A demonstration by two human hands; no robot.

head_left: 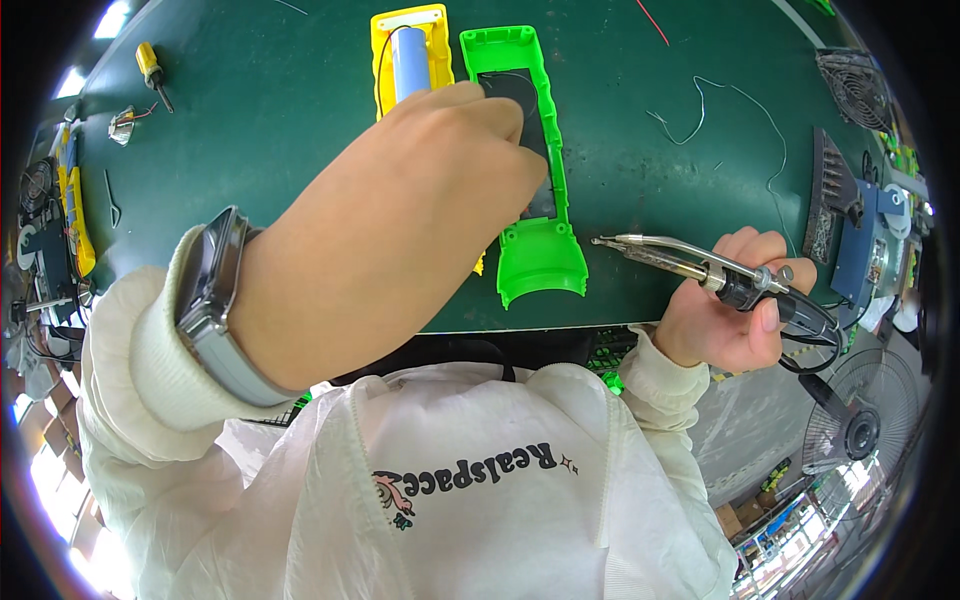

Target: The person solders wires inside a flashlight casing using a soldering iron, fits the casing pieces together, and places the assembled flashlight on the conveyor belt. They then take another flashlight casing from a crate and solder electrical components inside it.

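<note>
My left hand (430, 170), with a watch at the wrist, reaches across two plastic housing halves with its fingers curled closed. What its fingertips pinch, if anything, is hidden beneath the hand. Partly covered by it, a yellow housing half (441, 50) holds a blue cylindrical battery cell (410, 62). Just right of that lies a green housing half (545, 262), open side up, with a black panel (541, 195) inside. My right hand (730, 325) grips a soldering iron (695, 265) fitted with a curved metal tube. Its tip points left, a little right of the green half, touching nothing.
On the green tabletop (640, 130) lie a yellow-handled screwdriver (149, 62), a small reflector lamp (122, 127) and a thin loose wire (770, 125). A blue device (872, 245) and a small black fan (857, 88) stand at the right edge. A larger fan (862, 432) is lower right.
</note>
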